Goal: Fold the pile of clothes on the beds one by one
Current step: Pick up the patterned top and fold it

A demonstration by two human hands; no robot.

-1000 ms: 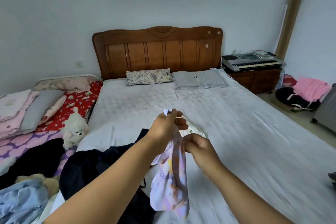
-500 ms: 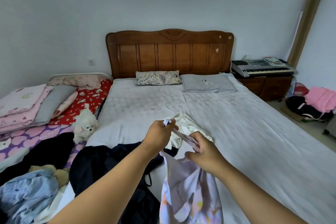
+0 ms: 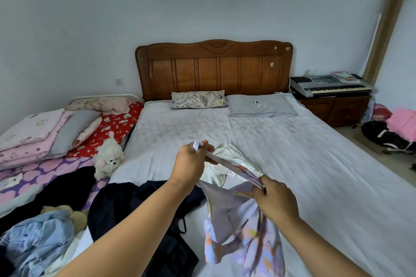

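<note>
— Fingers of your left hand (image 3: 193, 162) pinch one end of the thin, soft lilac printed garment (image 3: 242, 229); where's the rest?

— Your right hand (image 3: 275, 201) pinches the same edge, stretched taut between them; the cloth hangs crumpled below, above the quilted white bed (image 3: 315, 164), beside the dark clothes (image 3: 139, 207). Its print is too blurred to read.
</note>
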